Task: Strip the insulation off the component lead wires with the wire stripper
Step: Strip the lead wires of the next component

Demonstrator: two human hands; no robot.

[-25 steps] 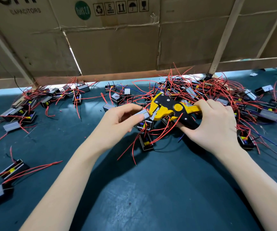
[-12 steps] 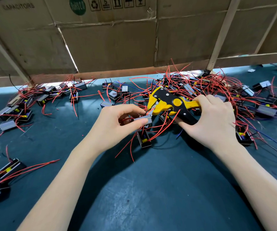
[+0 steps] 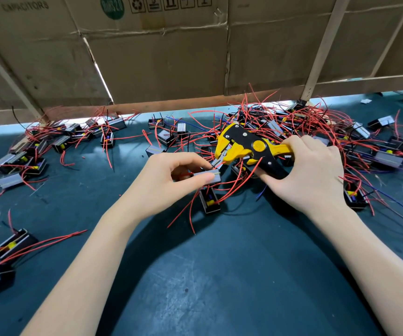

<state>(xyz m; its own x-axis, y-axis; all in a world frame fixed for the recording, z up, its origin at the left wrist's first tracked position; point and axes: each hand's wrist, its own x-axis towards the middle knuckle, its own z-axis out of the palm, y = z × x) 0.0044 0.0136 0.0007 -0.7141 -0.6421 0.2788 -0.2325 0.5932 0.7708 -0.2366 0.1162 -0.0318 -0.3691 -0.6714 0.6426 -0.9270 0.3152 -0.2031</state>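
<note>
Backdrop: a wall of flattened cardboard cartons [image 3: 161,57] stands behind a dark teal bench mat [image 3: 219,275].
Far left: loose grey-and-black components [image 3: 16,241] lie on the mat, their red leads trailing.
Left hand: the left hand [image 3: 171,185] pinches a small grey component [image 3: 207,177] between thumb and forefinger, just left of the tool's head.
Lead wire: a short red lead [image 3: 217,163] runs from that component up to the tool's mouth; whether it is seated there I cannot tell.
Tool: a yellow-and-black wire stripper [image 3: 246,147], head pointing left.
Right hand: the right hand [image 3: 309,170] has its fingers wrapped round the stripper's handles.
Right: a tangled heap of components and red wires [image 3: 316,132].
Handling: the component looks light and rigid, best held by its body; the lead is thin and floppy, likely to slip free if not kept taut.
</note>
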